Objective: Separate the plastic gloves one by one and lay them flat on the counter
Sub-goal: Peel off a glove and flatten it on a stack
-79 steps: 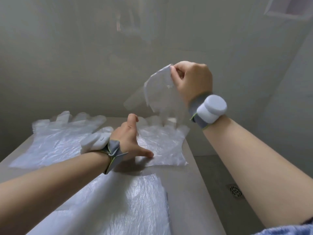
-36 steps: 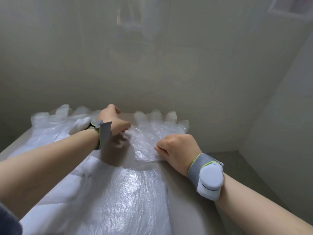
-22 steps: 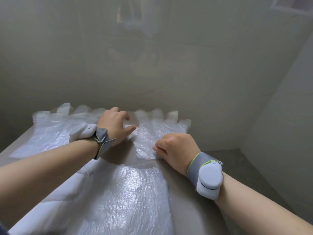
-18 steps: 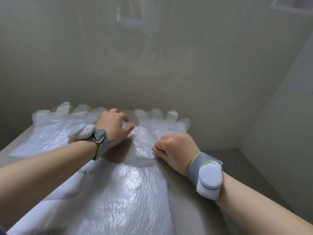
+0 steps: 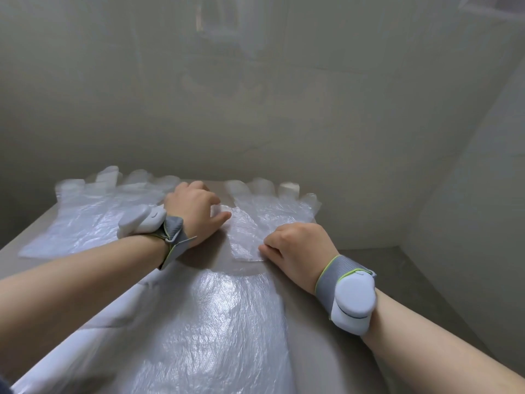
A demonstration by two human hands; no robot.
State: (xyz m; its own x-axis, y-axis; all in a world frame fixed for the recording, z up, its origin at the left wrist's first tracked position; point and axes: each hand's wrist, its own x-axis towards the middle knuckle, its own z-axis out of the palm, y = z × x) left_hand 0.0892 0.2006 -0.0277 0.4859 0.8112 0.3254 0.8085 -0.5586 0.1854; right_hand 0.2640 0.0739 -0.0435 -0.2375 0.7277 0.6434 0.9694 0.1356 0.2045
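A person works through a batch of plastic gloves on a grey desk [image 5: 318,322] set against a pale wall. Toward the far left corner, the first glove [image 5: 93,223] lies spread out, fingers pointing at the wall, and appears finished. Just right of it the left hand [image 5: 196,211] rests knuckles up, a white wrist tracker [image 5: 142,223] strapped behind it. Its thumb stretches right to touch the edge of the second glove [image 5: 272,217], while the other fingers bend away from the camera with their tips hidden; nothing appears to be held in them.

The second glove lies along the far right edge, fingers also toward the wall, its palm a little wrinkled and its cuff facing the person. The right hand [image 5: 295,248], with a matching tracker [image 5: 352,302] on the wrist, sits at the cuff's right corner, its curled fingers appearing to pinch the film against the desk. The glove thus lies between the two hands, touched by both.

Across the near edge stretches a broad, glossy sheet of plastic [image 5: 216,331]; whether it is one glove or several stuck together cannot be told.

By the look of it, two gloves are down, the second wanting only a final smoothing and release, and the near plastic may hold more to peel apart.
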